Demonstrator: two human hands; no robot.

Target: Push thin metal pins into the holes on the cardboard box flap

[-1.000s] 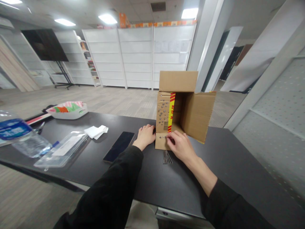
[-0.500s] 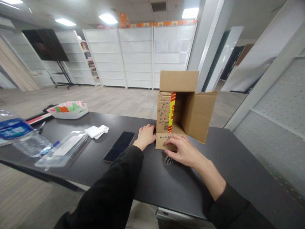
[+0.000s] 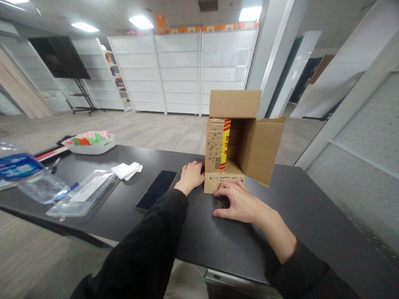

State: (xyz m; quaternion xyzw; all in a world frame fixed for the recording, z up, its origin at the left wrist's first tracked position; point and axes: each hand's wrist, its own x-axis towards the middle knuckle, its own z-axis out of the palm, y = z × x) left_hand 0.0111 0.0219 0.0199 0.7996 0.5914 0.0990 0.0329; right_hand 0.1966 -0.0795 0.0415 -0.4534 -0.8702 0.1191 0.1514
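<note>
Right hand [image 3: 238, 203]: fingers curled loosely over nails [image 3: 219, 202] on table [image 3: 296, 207] (grip not discernible). Left hand [image 3: 190, 176]: fingers spread, flat, touching cardboard box [image 3: 246, 145].

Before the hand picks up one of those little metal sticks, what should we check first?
1. Left hand steadying the cardboard box: ok, it rests against the box's left bottom edge.
2. Box upright with its open side facing the person: ok.
3. Right hand over the metal sticks: ok, fingers lie on the bundle.
4. One stick pinched apart from the rest: cannot tell, the fingers hide them.
5. Row of holes on the front flap in view: ok, not covered.
6. Phone out of the way: ok, it lies left of the left hand.
</note>
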